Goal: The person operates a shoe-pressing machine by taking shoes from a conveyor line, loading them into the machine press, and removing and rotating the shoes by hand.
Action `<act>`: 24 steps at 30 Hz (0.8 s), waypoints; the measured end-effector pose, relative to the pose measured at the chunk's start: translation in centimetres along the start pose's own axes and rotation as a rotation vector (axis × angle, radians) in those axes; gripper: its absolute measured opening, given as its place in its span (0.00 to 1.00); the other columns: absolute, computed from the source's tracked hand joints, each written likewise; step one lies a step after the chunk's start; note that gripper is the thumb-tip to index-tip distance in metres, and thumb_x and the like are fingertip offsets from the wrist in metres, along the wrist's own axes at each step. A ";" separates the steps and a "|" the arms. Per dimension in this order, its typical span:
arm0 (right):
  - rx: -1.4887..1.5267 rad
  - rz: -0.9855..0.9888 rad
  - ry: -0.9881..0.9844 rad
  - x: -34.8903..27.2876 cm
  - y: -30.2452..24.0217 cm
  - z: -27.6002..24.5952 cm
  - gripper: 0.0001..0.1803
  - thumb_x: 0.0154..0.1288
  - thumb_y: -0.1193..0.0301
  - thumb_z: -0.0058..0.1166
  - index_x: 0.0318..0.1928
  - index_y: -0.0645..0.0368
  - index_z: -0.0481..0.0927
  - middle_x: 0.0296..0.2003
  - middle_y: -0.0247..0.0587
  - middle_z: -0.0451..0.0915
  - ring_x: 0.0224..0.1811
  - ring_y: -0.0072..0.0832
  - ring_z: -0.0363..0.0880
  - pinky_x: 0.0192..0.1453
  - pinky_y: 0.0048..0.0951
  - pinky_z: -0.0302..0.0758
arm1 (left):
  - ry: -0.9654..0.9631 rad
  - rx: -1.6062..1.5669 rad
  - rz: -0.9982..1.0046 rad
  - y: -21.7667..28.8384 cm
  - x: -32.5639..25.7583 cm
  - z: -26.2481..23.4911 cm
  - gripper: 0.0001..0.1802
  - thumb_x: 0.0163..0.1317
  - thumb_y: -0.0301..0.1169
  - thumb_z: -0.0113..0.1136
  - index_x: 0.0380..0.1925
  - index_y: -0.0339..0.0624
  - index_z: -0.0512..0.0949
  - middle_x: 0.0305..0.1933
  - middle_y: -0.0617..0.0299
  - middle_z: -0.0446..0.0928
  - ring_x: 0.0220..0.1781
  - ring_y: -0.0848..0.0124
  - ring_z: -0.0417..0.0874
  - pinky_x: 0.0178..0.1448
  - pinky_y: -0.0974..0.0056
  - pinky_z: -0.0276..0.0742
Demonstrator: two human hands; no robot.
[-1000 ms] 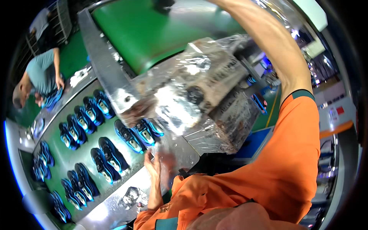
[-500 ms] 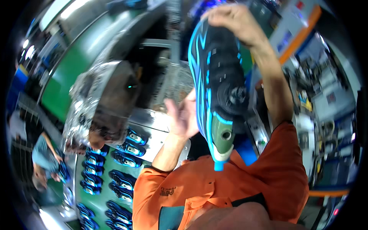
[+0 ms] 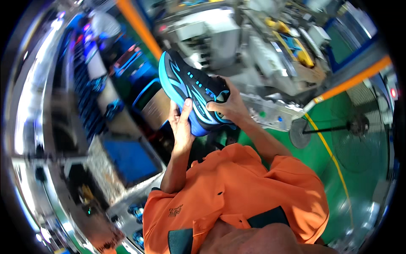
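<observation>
A black and bright-blue sports shoe (image 3: 196, 88) is up in front of my chest, its toe pointing up and to the left and its side facing me. My left hand (image 3: 182, 127) grips it from below, thumb against the side and fingers under the blue sole. My right hand (image 3: 231, 105) is closed round the heel and collar end, thumb lying on the side near the opening. A pale greenish form shows a little in the opening, mostly covered by my right hand.
Left, a row of dark shoes (image 3: 86, 97) runs along a line, with a person (image 3: 105, 24) beyond. A blue-topped box (image 3: 129, 158) stands nearer. Cluttered machines (image 3: 218, 36) lie ahead. An orange rail (image 3: 351, 80) and a standing fan (image 3: 355, 127) are on the right.
My body has turned to the right. The shoe has come down and tilted, toe now up-left. My right hand has gone from toe to heel; my left now grips the sole.
</observation>
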State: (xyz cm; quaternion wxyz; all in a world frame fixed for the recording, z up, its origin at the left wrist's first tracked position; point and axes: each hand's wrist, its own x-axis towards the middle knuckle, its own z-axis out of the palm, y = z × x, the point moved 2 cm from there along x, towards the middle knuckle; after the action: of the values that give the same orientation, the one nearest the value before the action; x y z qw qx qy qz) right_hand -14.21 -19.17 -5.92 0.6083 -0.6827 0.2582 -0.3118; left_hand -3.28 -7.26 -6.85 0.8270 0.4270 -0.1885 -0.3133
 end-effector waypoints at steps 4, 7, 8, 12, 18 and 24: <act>0.067 0.097 0.176 0.8 2.9 -10.1 0.37 0.37 0.68 0.71 0.53 0.62 0.72 0.43 0.39 0.79 0.46 0.27 0.75 0.54 0.28 0.70 | -0.101 0.131 -0.133 -6.3 2.0 7.4 0.26 0.63 0.30 0.59 0.60 0.38 0.67 0.56 0.60 0.73 0.55 0.72 0.72 0.61 0.66 0.65; 0.268 0.114 0.346 -0.3 5.3 -16.8 0.39 0.36 0.73 0.72 0.55 0.61 0.71 0.45 0.37 0.78 0.46 0.28 0.76 0.55 0.31 0.71 | -0.284 0.182 -0.168 -10.4 4.6 11.2 0.24 0.66 0.31 0.56 0.61 0.37 0.67 0.57 0.60 0.73 0.55 0.73 0.71 0.60 0.67 0.66; 0.320 0.151 0.429 -1.0 5.8 -18.7 0.41 0.35 0.75 0.72 0.56 0.61 0.70 0.46 0.37 0.77 0.46 0.29 0.76 0.55 0.32 0.71 | -0.361 0.252 -0.167 -11.6 5.8 12.3 0.23 0.67 0.32 0.54 0.61 0.36 0.67 0.57 0.59 0.73 0.55 0.72 0.72 0.60 0.66 0.67; 0.300 -0.146 0.737 -2.9 5.9 -24.6 0.44 0.33 0.78 0.70 0.59 0.61 0.68 0.48 0.38 0.75 0.49 0.29 0.75 0.56 0.30 0.71 | -0.441 0.342 -0.362 -18.1 14.0 17.2 0.25 0.68 0.42 0.52 0.57 0.33 0.70 0.51 0.56 0.77 0.47 0.71 0.79 0.49 0.70 0.76; -0.077 -0.167 1.072 -6.1 3.7 -27.9 0.43 0.40 0.66 0.73 0.59 0.64 0.68 0.49 0.40 0.73 0.50 0.30 0.72 0.59 0.31 0.67 | -0.253 1.149 -0.003 -30.4 28.2 23.0 0.28 0.46 0.43 0.68 0.41 0.33 0.75 0.37 0.47 0.80 0.43 0.51 0.82 0.47 0.55 0.76; -0.382 -0.006 1.196 -4.0 1.8 -27.4 0.39 0.45 0.68 0.71 0.58 0.64 0.69 0.49 0.41 0.74 0.50 0.29 0.71 0.60 0.32 0.65 | -0.182 1.272 0.109 -32.5 33.8 21.0 0.21 0.42 0.35 0.67 0.37 0.38 0.77 0.34 0.45 0.81 0.39 0.48 0.83 0.47 0.51 0.77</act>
State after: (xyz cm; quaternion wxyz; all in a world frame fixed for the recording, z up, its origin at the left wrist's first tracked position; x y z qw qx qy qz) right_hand -37.16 -34.85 -6.35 0.2249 -0.4874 0.6030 -0.5902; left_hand -2.25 -56.83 -20.28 0.4080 0.7953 -0.4282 -0.1328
